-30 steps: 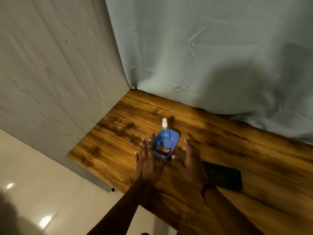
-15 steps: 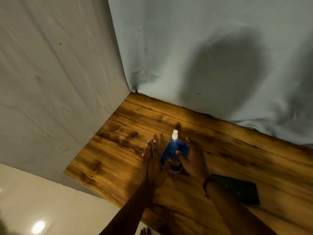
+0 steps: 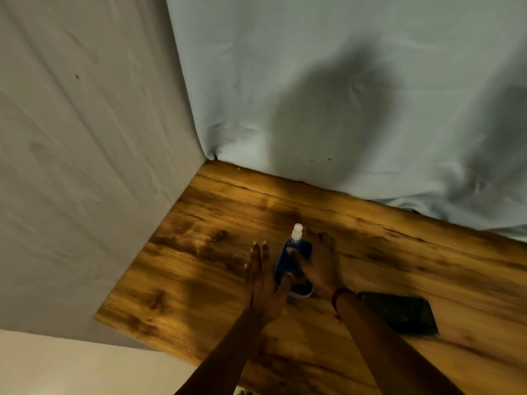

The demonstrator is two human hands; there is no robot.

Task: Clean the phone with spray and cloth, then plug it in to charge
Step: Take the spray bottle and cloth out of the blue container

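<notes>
A small blue tray stands on the wooden table. In it a spray bottle with a white cap stands upright, and something brown, too dim to name, lies at its near end. My left hand lies along the tray's left side with straight fingers, its thumb touching the near rim. My right hand holds the tray's right side, thumb over the rim and fingers curled round the far edge. The dark phone lies flat on the table just right of my right wrist.
A pale blue cloth backdrop hangs behind the table and a grey one closes off its left side. The table's left edge drops to a cream floor. Bare wood stretches left of the tray and along the right.
Both hands have closed in on the blue tray from its near side. The right hand now wraps its right rim, and the left thumb has reached the near rim.
</notes>
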